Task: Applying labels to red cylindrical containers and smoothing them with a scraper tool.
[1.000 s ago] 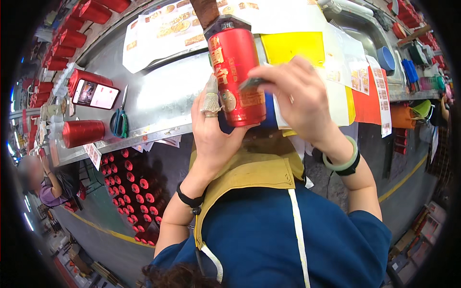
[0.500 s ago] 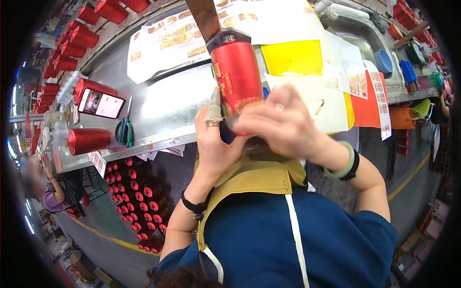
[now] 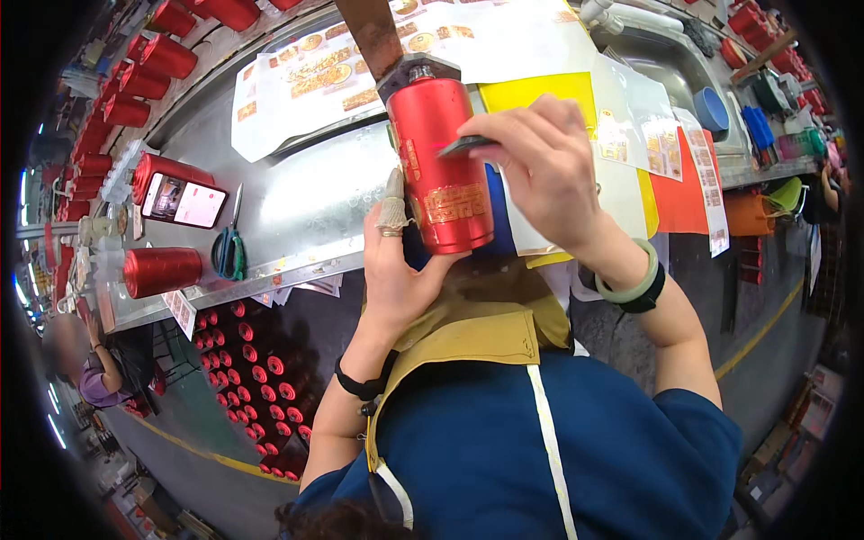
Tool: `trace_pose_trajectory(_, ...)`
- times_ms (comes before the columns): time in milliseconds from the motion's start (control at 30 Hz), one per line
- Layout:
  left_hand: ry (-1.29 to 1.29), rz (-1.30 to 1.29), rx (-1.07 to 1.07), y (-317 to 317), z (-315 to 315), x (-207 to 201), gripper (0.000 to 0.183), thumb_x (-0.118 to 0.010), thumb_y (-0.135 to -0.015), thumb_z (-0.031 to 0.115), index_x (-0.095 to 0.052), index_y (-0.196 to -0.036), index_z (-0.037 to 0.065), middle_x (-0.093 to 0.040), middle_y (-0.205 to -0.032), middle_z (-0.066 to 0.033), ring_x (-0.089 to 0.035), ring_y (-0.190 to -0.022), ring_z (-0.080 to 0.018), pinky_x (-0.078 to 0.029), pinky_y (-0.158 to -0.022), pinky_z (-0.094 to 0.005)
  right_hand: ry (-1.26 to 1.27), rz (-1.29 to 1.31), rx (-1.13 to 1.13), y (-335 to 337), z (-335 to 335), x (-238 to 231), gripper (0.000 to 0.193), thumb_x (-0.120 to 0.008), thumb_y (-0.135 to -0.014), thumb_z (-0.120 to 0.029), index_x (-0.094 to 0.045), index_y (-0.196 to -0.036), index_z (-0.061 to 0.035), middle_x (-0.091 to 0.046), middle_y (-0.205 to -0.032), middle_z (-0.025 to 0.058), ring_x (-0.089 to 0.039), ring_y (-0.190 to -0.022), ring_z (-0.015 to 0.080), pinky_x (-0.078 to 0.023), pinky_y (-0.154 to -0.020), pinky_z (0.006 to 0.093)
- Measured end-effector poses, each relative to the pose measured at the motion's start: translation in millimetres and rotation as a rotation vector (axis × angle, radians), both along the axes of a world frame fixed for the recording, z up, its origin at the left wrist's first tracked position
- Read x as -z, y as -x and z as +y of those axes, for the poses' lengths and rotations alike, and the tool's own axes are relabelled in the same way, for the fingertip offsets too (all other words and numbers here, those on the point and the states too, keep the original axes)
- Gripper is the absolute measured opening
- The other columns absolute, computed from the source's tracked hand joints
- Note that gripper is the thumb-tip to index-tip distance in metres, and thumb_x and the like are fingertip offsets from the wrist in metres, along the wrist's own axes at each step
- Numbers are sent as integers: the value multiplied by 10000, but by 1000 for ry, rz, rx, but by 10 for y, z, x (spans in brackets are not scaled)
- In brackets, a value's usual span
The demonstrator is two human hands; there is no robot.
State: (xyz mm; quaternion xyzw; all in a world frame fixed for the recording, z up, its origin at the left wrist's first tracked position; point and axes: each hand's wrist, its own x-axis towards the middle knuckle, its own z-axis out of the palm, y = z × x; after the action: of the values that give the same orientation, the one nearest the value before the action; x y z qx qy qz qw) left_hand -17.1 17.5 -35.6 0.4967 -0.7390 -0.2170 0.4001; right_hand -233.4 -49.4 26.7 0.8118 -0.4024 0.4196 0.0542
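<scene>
A glossy red bottle (image 3: 441, 171) lies with its neck against a dark metal holder (image 3: 419, 70) at the end of a wooden post. Gold decals sit on its side, the largest near its base. My left hand (image 3: 396, 270) is closed on the bottle's lower left, its thumb at the base and a cloth-wrapped finger along the side. Pinched in my right hand (image 3: 553, 171) is a small, dark, flat piece like a scraper (image 3: 466, 144); its tip is over or touching the bottle's right side, I cannot tell which.
Decal sheets (image 3: 315, 81) cover the metal bench's far side. A phone (image 3: 184, 198), dark-handled scissors (image 3: 230, 250) and another red bottle (image 3: 162, 272) are at the left. A sink (image 3: 666, 63) with a blue bowl (image 3: 711, 111) is at the right. Someone (image 3: 99, 369) sits far left.
My right hand has moved up and right, away from the bottle's base, uncovering the gold decal there. The dark flat piece now shows in its fingers. My left hand keeps its place.
</scene>
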Motion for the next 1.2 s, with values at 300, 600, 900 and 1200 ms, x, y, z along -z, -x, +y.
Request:
trace_pose_trajectory(300,-140,66,20,-25,9,-6,1008,-883,-803,127,-295,-1600,-61,-566,-1468,-265,-582,-1341,-346,-446,-1123,-415,-21,-48,-28,-1,90,42,155,-679,-847,-139,-726,-994,-149,-740,-919,-10,-608,-787,167,-417,-772,347)
trace_pose_trajectory(600,260,-240,-100,122,51,-57,784,-912,-706,196,-624,-1421,46,-553,-1459,-203,-563,-1291,-388,-432,-1066,-494,-269,-177,-193,138,477,-60,276,-823,-757,-75,-746,-1017,-126,-738,-928,6,-605,-788,212,-491,-807,367)
trace_pose_trajectory(900,358,-781,-201,429,69,-229,635,-781,-841,212,-624,-1430,392,-533,-1374,-302,-578,-1224,-417,-475,-1032,-539,-207,-609,85,265,250,-100,225,-759,-967,-105,-664,-1153,-21,-716,-940,67,-632,-824,142,-516,-774,283)
trace_pose_trajectory(1200,188,-118,-173,186,79,-49,923,-930,-692,169,-495,-1475,-55,-614,-1331,-206,-568,-1235,-407,-431,-1072,-496,-229,-158,-233,129,482,224,208,-785,-815,-64,-764,-1010,-130,-756,-985,7,-632,-854,223,-440,-836,364)
